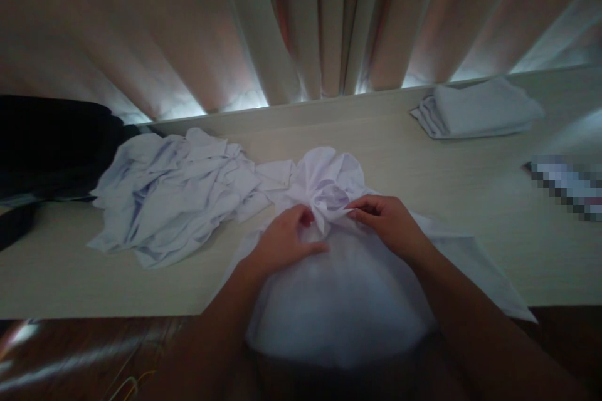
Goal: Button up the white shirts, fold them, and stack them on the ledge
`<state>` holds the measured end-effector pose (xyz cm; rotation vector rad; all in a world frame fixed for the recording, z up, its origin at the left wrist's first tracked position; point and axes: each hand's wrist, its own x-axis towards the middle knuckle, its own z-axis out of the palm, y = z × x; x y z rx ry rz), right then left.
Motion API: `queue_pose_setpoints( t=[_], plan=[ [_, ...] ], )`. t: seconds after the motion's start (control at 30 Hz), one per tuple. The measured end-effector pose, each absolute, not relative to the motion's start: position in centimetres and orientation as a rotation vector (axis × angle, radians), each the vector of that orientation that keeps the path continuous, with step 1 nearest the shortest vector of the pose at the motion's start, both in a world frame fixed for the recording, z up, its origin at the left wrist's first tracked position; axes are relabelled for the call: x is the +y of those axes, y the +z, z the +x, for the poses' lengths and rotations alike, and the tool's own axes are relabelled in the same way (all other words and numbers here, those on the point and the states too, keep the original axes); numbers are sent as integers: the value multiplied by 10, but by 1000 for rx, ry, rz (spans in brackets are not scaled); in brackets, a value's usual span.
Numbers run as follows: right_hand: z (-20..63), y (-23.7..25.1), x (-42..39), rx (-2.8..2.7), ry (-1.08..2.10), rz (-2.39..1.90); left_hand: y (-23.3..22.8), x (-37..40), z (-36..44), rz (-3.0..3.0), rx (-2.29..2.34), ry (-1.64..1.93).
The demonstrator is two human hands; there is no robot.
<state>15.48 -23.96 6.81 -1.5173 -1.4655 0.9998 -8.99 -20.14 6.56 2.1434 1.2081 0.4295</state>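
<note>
From the head view, here's the white cloth, front and centre on the table, spread towards the person and spilling past the near edge, with its far part bunched into a loose, ruffled knot of folds. The right hand has a corner of that bunch nipped between thumb and fingertips. Over at the left hand, the fingers curl in against the folds while the thumb points away, apart from them; whether it truly grips, I cannot tell.

And this looks like light stuff, thin and limp: it should weigh next to nothing, bend anywhere and hold little shape of its own. Hardly fragile, I'd judge, though quick to crease, and smooth enough to slide on the tabletop. The best hold looks to be a fingertip pinch at the edges, where layers double up; grab the flat middle and it would likely just ruck. To the left sits a crumpled white heap; far right, a folded white stack.
</note>
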Motion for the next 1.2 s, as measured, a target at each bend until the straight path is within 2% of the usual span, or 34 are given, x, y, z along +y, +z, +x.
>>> queue_pose_setpoints(
  t=[0.2, 0.47, 0.57, 0.7, 0.9, 1.03, 1.2],
  plan=[
    [158, 70, -238, -1352, 1040, -1493, 61, -206, -85, 2404, 1217, 310],
    [176, 74, -242, -1724, 851, -1614, 67, -191, -103, 2070, 1470, 722],
    [179, 82, -245, -1724, 997, -1525, 72, -192, -100, 1821, 1456, 892],
    [171, 91, -252, -1445, 1354, -1384, 91, -202, -88, 1522, 1247, 1007],
    [148, 84, -259, -989, 1659, -1153, 104, -220, -79, 1415, 1072, 734],
    [132, 80, -260, -987, 1645, -1070, 90, -228, -72, 1590, 1193, 697],
    [115, 71, -261, -946, 1404, -1162, 82, -236, -62, 1491, 1263, 810]
  ],
)
